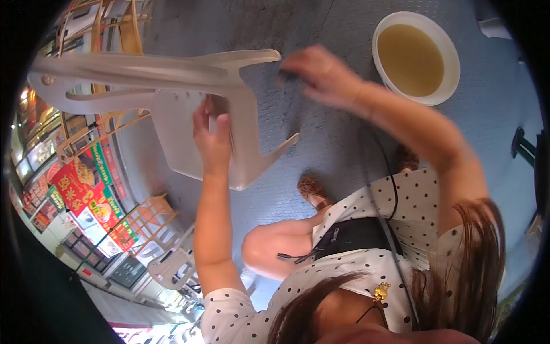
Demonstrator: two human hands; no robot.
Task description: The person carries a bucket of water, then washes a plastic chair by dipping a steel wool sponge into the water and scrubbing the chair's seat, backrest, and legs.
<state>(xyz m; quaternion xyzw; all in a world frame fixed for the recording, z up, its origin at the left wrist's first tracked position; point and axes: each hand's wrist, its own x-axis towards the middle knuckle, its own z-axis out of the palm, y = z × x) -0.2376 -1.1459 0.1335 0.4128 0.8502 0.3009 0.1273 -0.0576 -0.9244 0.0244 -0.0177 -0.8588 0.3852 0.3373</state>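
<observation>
A white plastic chair point(246, 126) stands or lies in front of me, its armrest and backrest stretching to the left. My left hand point(213, 135) is at the chair's seat, fingers and thumb apart; whether it presses on the plastic is hard to see. Just off the end of a chair leg, my right hand point(321, 74) is smeared by motion. Its fingers are bent toward the chair, and I cannot make out whether anything is in them. To the right of that hand, a white basin point(452, 74) on the floor holds murky yellowish water.
Wooden chair frames point(129, 34) are at the upper left, with more stools point(152, 221) and a pale plastic chair point(169, 272) lower down. Red and green food signs point(77, 183) hang beyond. A black cord point(392, 183) hangs by my skirt. The grey-blue floor point(344, 137) is textured.
</observation>
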